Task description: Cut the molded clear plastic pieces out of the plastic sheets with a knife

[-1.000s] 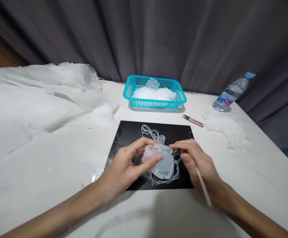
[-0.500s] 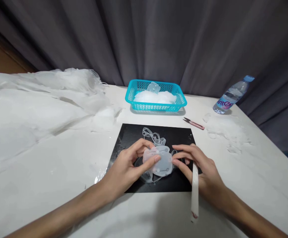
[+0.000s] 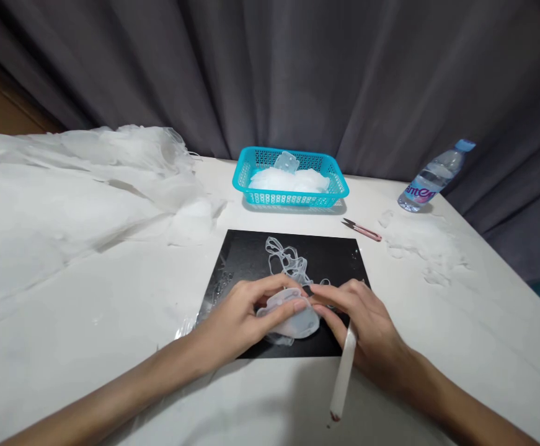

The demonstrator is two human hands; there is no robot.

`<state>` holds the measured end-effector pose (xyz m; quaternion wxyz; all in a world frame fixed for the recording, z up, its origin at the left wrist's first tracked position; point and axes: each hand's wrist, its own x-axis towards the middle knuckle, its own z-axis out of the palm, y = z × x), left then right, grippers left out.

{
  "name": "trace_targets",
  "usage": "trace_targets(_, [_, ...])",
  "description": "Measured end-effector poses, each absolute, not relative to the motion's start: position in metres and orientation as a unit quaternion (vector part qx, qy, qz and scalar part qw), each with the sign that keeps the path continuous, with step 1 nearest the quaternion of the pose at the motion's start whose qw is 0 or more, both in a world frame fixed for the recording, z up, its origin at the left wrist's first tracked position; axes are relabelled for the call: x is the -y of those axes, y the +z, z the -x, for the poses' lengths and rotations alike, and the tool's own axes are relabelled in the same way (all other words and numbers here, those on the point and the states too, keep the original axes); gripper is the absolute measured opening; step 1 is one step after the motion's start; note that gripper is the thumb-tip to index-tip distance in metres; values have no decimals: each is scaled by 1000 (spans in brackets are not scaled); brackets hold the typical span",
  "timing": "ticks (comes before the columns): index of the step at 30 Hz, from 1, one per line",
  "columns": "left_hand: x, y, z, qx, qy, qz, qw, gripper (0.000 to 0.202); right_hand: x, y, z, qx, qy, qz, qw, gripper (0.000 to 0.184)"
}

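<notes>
A person sits or stands at a white table (image 3: 134, 291), both bare hands together over a flat black rectangular mat (image 3: 251, 254) near the middle. The left hand (image 3: 246, 316) is curved partly closed around a translucent, whitish, rounded plastic-looking piece (image 3: 297, 325), with the thumb across its upper face and the fingers behind. The piece is raised toward one edge and sits above the near half of the mat; I cannot tell whether it touches the mat.

The right hand (image 3: 367, 322) is loosely curled, carrying a slim white stick (image 3: 343, 378) with a dark reddish mark at its lower end, which points toward the near side. Its thumb and forefinger tips come close together at the piece's right edge, just beside the left fingertips; whether they pinch that edge, I cannot tell.

Beyond the hands, thin looping clear strips (image 3: 292, 265) lie on the mat. Farther back is a turquoise perforated plastic basket (image 3: 292, 198) of soft white pieces (image 3: 288, 179), with one clear shaped piece (image 3: 287, 162) at its back. To the right lie small pink-handled snips (image 3: 367, 233) and flimsy white scraps (image 3: 425, 244); a clear blue-capped water bottle (image 3: 434, 176) stands at far right. A large heap of filmy white sheets (image 3: 74, 198) covers the far left, before a dark grey curtain (image 3: 297, 74).
</notes>
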<state>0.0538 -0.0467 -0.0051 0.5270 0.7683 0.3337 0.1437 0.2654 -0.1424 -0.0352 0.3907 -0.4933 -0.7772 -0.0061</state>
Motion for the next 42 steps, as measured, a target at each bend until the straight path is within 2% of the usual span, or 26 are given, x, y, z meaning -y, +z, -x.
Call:
trace_targets(4, [52,-7,-52,-343,141,-788,492,35,142,-37,-268,789,-55,496,359,49])
trace_targets(7, [49,-17,-51,-357,150,-756,528,29,145,-37,-271,823,-91,455,328,56])
trace_targets(10, [28,-27,-50,-432,278,-644,567,31,148,-36,-271,856,-122,394,312,57])
trace_targets(12, [11,-30,-47,-509,388,-551,536,34,147,-36,-271,837,-118,417,334,57])
trace_targets(14, [1,-30,-44,-507,401,-562,516,33,142,-36,-271,804,-97,462,363,54])
trace_targets(20, [17,-27,-43,-409,301,-636,581,35,130,-40,-276,750,33,531,392,26])
trace_targets(25, [23,-24,-43,-364,272,-638,621,40,132,-39,-279,738,89,545,388,30])
trace_targets(31, [26,-22,-41,-357,195,-681,609,28,126,-30,-278,747,184,525,364,37])
trace_targets(35, [31,-19,-43,-336,188,-704,597,28,122,-31,-277,749,260,494,357,30])
trace_targets(39, [40,-12,-47,-335,168,-749,546,28,122,-35,-273,763,245,473,366,15])
trace_targets(42, [39,-13,-47,-344,171,-757,529,28,123,-36,-270,792,146,462,371,12])
